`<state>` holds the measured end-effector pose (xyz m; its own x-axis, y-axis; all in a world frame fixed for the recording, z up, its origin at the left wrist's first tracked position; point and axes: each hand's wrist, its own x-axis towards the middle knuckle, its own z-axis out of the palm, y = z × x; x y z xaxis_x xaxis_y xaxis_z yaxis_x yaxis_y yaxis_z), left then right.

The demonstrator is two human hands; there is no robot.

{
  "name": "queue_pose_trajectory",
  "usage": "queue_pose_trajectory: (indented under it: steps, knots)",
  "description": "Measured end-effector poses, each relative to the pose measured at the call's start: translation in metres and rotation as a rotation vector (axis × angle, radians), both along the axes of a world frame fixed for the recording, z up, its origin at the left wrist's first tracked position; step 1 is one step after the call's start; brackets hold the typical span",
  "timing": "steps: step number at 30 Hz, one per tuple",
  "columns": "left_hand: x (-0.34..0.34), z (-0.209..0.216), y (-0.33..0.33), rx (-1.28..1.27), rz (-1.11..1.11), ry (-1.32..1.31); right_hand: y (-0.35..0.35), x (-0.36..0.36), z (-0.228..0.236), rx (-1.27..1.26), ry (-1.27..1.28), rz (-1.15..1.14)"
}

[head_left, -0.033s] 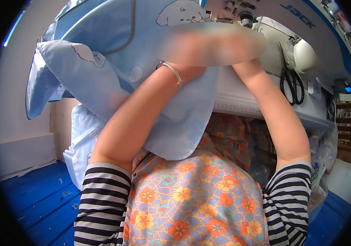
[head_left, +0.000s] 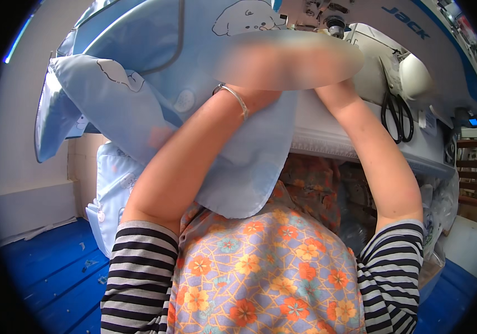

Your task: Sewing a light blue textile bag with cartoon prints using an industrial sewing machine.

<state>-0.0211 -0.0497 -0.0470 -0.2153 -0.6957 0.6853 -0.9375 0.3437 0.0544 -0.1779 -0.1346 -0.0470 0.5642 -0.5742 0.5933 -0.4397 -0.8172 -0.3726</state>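
Note:
Light blue fabric [head_left: 244, 172] with a cartoon animal print spreads over the sewing table and hangs down toward my lap. Under the head of a white and blue sewing machine [head_left: 444, 61], my left hand [head_left: 255, 67] is over the fabric. Close beside it on the right, my right hand [head_left: 327, 67] is by the fabric's right edge. A blurred oval covers both hands, so their fingers and anything between them are hidden. A silver bracelet [head_left: 235, 97] circles my left wrist.
Black-handled scissors [head_left: 397, 117] lie on the table to the right of my right forearm. More blue printed fabric [head_left: 113, 189] hangs at the left, above a blue floor [head_left: 54, 273]. The table's front edge [head_left: 327, 142] runs below my hands. A small lit display [head_left: 474, 122] is at the far right.

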Motion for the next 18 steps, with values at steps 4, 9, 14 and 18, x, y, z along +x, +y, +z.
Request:
queue_pose_trajectory:
  steps: [4, 9, 14, 18]
  knots:
    - [-0.001, 0.000, 0.002, 0.108, 0.047, -0.021, 0.006, -0.006, 0.000, -0.233, 0.137, 0.022]
    - [-0.004, 0.000, 0.006, 0.042, -0.003, 0.040, 0.006, -0.011, 0.008, -0.250, 0.300, 0.015]
    - [-0.002, 0.001, 0.001, 0.097, 0.020, 0.031, 0.003, -0.014, 0.009, -0.283, 0.304, 0.077]
    - [0.000, 0.004, -0.005, 0.073, 0.013, 0.033, -0.005, -0.027, 0.022, 0.090, -0.005, 0.146]
